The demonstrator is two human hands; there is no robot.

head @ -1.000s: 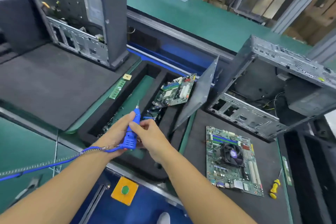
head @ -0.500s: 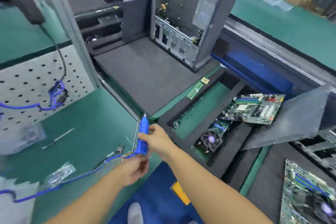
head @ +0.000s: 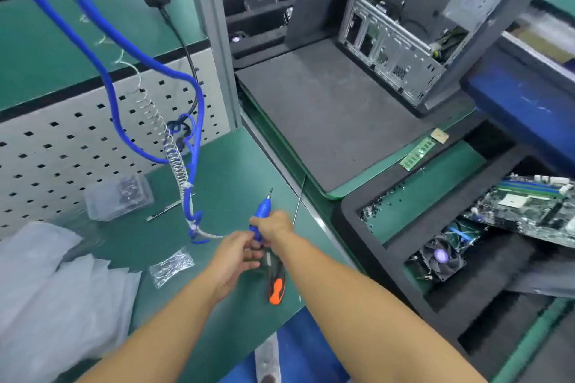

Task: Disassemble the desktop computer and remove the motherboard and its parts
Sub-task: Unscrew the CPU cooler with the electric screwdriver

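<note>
A blue electric screwdriver (head: 260, 211) points up and away over the green side bench (head: 217, 171), its blue cable (head: 124, 71) looping off to the upper left. My right hand (head: 273, 225) grips its body. My left hand (head: 236, 253) holds its lower end where the cable joins. An opened computer case (head: 413, 28) stands on the grey foam mat (head: 326, 115) at the upper right. A removed motherboard (head: 535, 211) and a cooler fan (head: 440, 256) lie in the black foam tray (head: 351, 227) on the right.
An orange and black screwdriver (head: 276, 284) lies on the bench under my hands. A clear bag of screws (head: 171, 266), a clear plastic box (head: 118, 196), white foam sheets (head: 46, 289) and a perforated panel (head: 62, 146) sit left. A RAM stick (head: 417, 154) rests beside the mat.
My view has swung left, away from the tray and toward the side bench. Both hands carried the blue screwdriver over the bench, and the orange screwdriver has come into sight.
</note>
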